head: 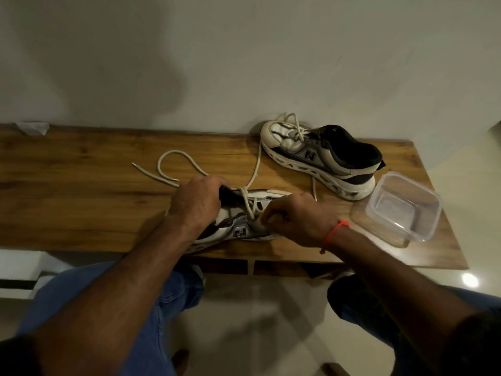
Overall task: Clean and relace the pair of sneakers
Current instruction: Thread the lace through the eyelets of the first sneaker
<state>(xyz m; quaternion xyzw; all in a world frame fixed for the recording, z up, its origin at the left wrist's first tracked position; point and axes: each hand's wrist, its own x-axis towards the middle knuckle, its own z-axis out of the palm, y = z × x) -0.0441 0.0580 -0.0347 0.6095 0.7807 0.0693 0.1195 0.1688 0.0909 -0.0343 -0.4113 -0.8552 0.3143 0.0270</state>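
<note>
Head view, looking down over a wooden desk set against a pale wall. A clear plastic container sits at the desk's right end, lidless and upright; whether it holds any liquid I cannot tell, and nothing solid shows inside. Just beside it, toward the wall, the far sneaker rests on its sole, toe pointing left, its lace partly threaded and knotted loosely over the tongue.

The near sneaker lies at the front edge of the desk, between my hands, tipped so its side logo faces me. My left hand curls over its heel end, fingers closed around the collar. My right hand, with a red thread bracelet at the wrist, is closed at the toe end, fingertips pinched together on the upper near the eyelets; what they pinch is hidden. A white shoelace runs from the near sneaker's eyelets and loops loosely across the desk to the left, its tipped end lying free. Both forearms reach forward over my blue jeans.
</note>
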